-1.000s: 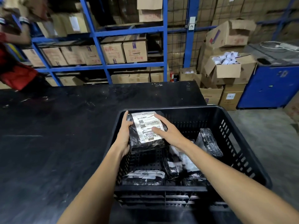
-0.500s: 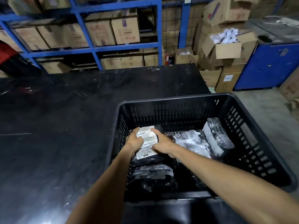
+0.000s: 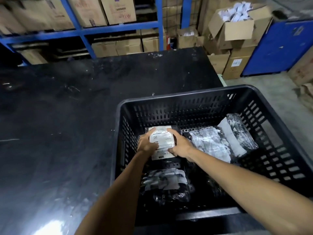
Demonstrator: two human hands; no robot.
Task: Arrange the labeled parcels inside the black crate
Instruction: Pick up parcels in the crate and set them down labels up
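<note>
A black slotted crate (image 3: 183, 96) stands on the right part of a black table. Deep in its far-left corner lies a black parcel with a white label (image 3: 162, 141). My left hand (image 3: 146, 144) grips its left edge and my right hand (image 3: 180, 146) rests on its right edge, pressing it flat. A second labeled parcel (image 3: 165, 181) lies in the near-left of the crate. Another parcel (image 3: 210, 144) lies in the middle, and one more (image 3: 240, 133) leans against the right wall.
The black table (image 3: 67, 124) stretches left and behind the crate. Blue shelving (image 3: 88, 31) with cardboard boxes stands behind it. Stacked boxes (image 3: 232, 31) and a blue cabinet (image 3: 284, 46) stand at the right on a concrete floor.
Both hands carried the labeled parcel from the crate's rim height down into the far-left corner. The view tilted further down over the crate.
</note>
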